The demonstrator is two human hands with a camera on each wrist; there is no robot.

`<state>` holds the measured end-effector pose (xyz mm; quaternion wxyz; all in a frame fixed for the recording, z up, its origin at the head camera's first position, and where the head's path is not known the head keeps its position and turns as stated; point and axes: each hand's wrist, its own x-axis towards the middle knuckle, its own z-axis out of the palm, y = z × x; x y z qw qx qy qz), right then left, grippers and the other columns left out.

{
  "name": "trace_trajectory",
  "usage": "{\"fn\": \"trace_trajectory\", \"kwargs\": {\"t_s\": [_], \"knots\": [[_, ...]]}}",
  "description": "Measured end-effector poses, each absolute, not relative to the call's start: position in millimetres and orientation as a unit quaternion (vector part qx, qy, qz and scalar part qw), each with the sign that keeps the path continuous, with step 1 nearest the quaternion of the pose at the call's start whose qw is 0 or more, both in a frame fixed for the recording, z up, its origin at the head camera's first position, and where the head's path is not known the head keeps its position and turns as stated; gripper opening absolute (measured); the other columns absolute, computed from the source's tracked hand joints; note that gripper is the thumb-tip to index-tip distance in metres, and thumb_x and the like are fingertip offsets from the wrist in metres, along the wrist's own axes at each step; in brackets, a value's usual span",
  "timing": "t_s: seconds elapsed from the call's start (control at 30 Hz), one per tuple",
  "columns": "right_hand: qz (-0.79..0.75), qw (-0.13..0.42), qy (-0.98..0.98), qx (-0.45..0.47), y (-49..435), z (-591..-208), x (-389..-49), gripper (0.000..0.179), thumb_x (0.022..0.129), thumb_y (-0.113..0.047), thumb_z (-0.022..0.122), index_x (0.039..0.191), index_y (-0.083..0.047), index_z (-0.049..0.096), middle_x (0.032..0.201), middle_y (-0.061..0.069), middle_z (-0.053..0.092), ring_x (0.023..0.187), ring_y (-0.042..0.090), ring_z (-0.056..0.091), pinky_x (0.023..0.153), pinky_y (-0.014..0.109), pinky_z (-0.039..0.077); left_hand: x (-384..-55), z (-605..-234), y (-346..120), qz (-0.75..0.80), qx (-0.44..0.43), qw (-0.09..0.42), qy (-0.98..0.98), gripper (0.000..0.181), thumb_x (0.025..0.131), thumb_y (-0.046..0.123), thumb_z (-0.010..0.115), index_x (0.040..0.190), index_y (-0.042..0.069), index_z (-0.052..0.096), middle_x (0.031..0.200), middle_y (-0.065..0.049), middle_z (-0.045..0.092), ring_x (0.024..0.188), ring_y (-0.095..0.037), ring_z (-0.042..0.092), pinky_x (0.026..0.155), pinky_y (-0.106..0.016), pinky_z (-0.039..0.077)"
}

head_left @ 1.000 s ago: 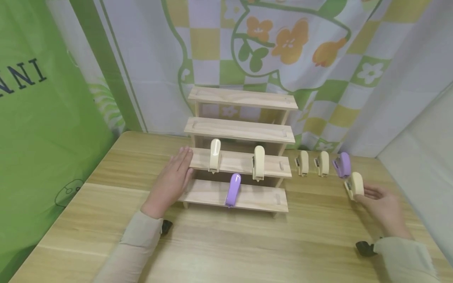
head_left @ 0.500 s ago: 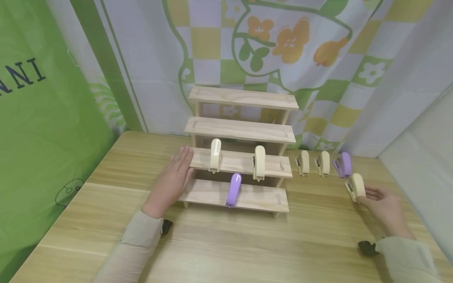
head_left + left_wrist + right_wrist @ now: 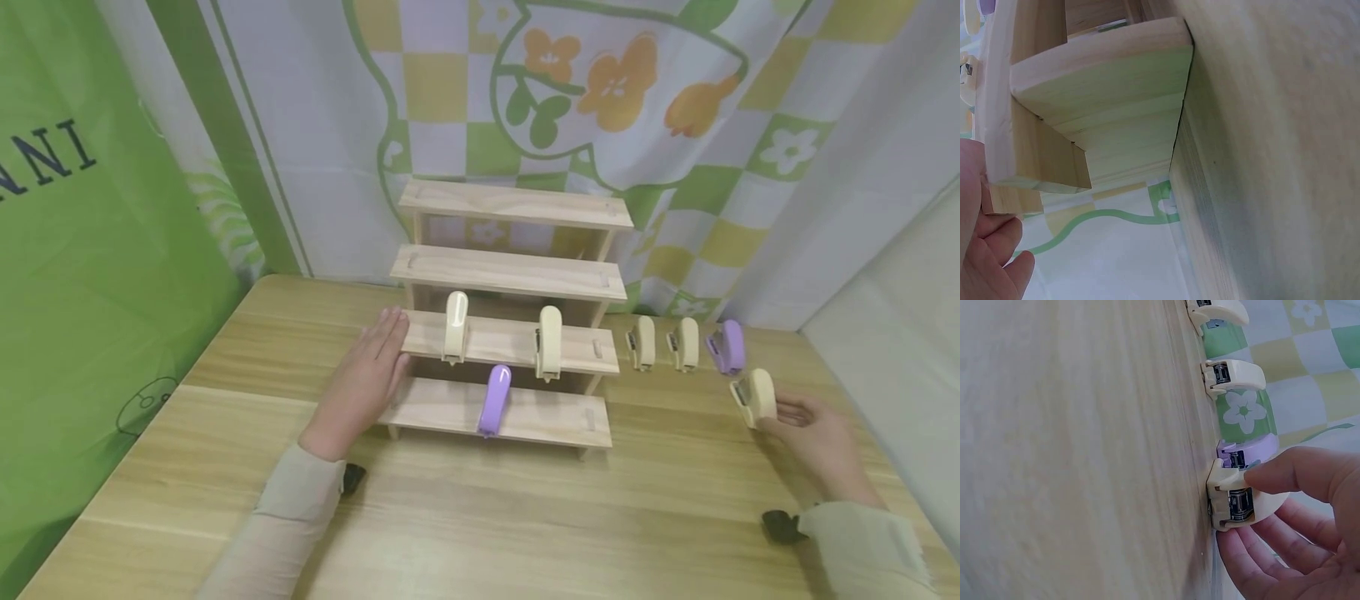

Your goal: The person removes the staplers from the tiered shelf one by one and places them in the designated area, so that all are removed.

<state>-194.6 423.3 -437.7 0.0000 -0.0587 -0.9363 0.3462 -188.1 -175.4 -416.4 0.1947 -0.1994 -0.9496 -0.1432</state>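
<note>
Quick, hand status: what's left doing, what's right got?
Left hand: open, fingers resting at the left end of the wooden rack.
Right hand: holding a cream stapler between thumb and fingers.

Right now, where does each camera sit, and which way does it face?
Head: on the head, looking forward and down at the four-tier wooden shelf; left hand and right hand show.
Left wrist: on that wrist, looking at the shelf's end; the left hand partly shows.
Right wrist: on that wrist, looking at the right hand pinching a cream stapler.
Head and right wrist share that stapler.
</note>
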Motion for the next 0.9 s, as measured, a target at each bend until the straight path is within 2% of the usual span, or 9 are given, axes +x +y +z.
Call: {"fn": "trace_trajectory", "kwargs": {"t_s": [0.23,0.33,0.47,0.67,0.9], "knots": [[0.354,0.011,-0.934,-0.055,421.9,-436.6,-194.4,0.068,0.098,-0.03,0.07,0.142,0.014,0.043,0.133,0.037,0.055,0.079,-0.023,0.047,0.064,0.007,0.048,-188.2,-416.8,-175.8,-0.14,-0.202,0.201,-0.948,0.056,0.107,0.02,0.05,0.152,-0.008,0.034,0.161,-0.024,0.029,0.15,-0.038,0.027,0.123,-0.054,0.025],[0.361,0.037,-0.93,-0.058,419.3,-434.7,-194.7,0.066,0.099,-0.03,0.068,0.142,0.014,0.043,0.126,0.033,0.061,0.079,-0.023,0.047,0.065,0.005,0.048,-188.3,-417.0,-175.9,-0.14,-0.202,0.203,-0.948,0.056,0.106,0.019,0.051,0.152,-0.008,0.034,0.161,-0.024,0.029,0.15,-0.038,0.027,0.123,-0.054,0.025],[0.365,0.085,-0.925,-0.062,408.6,-424.8,-193.3,0.063,0.1,-0.028,0.065,0.142,0.013,0.044,0.123,0.031,0.06,0.081,-0.021,0.044,0.065,0.002,0.046,-188.2,-416.8,-176.1,-0.14,-0.202,0.202,-0.948,0.056,0.107,0.021,0.049,0.153,-0.008,0.033,0.161,-0.024,0.029,0.15,-0.038,0.027,0.123,-0.054,0.025],[0.347,0.136,-0.927,-0.05,375.3,-399.0,-186.9,0.056,0.101,-0.026,0.063,0.145,0.005,0.048,0.134,0.032,0.057,0.088,-0.02,0.04,0.068,-0.001,0.043,-188.1,-416.3,-176.2,-0.14,-0.2,0.198,-0.949,0.056,0.108,0.022,0.047,0.153,-0.008,0.032,0.161,-0.024,0.029,0.15,-0.037,0.027,0.124,-0.054,0.025],[0.38,0.2,-0.903,0.011,323.3,-375.5,-181.3,0.041,0.098,-0.01,0.063,0.134,0.008,0.058,0.122,0.023,0.062,0.092,-0.02,0.048,0.077,-0.002,0.047,-188.9,-417.1,-176.3,-0.14,-0.201,0.196,-0.95,0.056,0.108,0.021,0.047,0.153,-0.008,0.032,0.161,-0.024,0.029,0.15,-0.038,0.026,0.124,-0.054,0.024]]}}
